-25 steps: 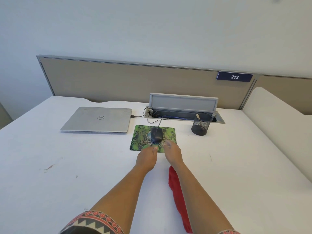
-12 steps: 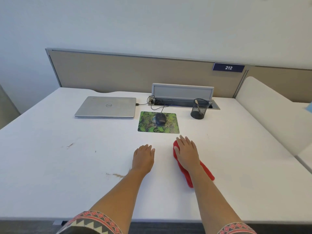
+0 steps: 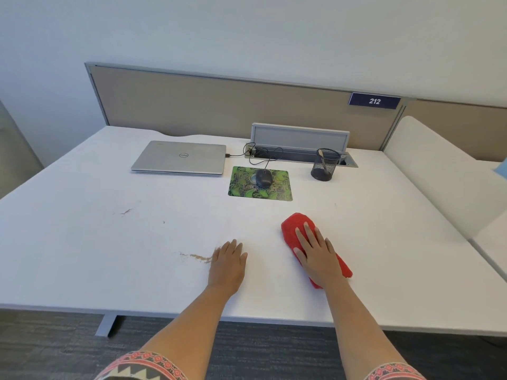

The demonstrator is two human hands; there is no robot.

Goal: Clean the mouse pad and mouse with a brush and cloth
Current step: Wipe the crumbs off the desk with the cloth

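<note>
Mid and near part of the red towelling cloth (image 3: 292, 229) hidden under the flat right hand (image 3: 318, 255); only the end past the fingertips (image 3: 306, 225) and strips on either side show. Palms unseen; left hand (image 3: 227, 263) lies flat on the white desk (image 3: 109, 256). Well beyond the fingertips:
- black mesh pen cup (image 3: 325, 168) holds a thin pale stick (image 3: 323, 159), too small to tell if a brush
- dark grey corded mouse (image 3: 264, 178) covers part of the green patterned mouse pad (image 3: 244, 189); cable (image 3: 270, 157) end lost in the grey cable tray (image 3: 299, 156)

Patterned sleeves (image 3: 142, 364) cut by bottom edge. Blue thing (image 3: 502, 168) cut by right edge, unidentifiable.
</note>
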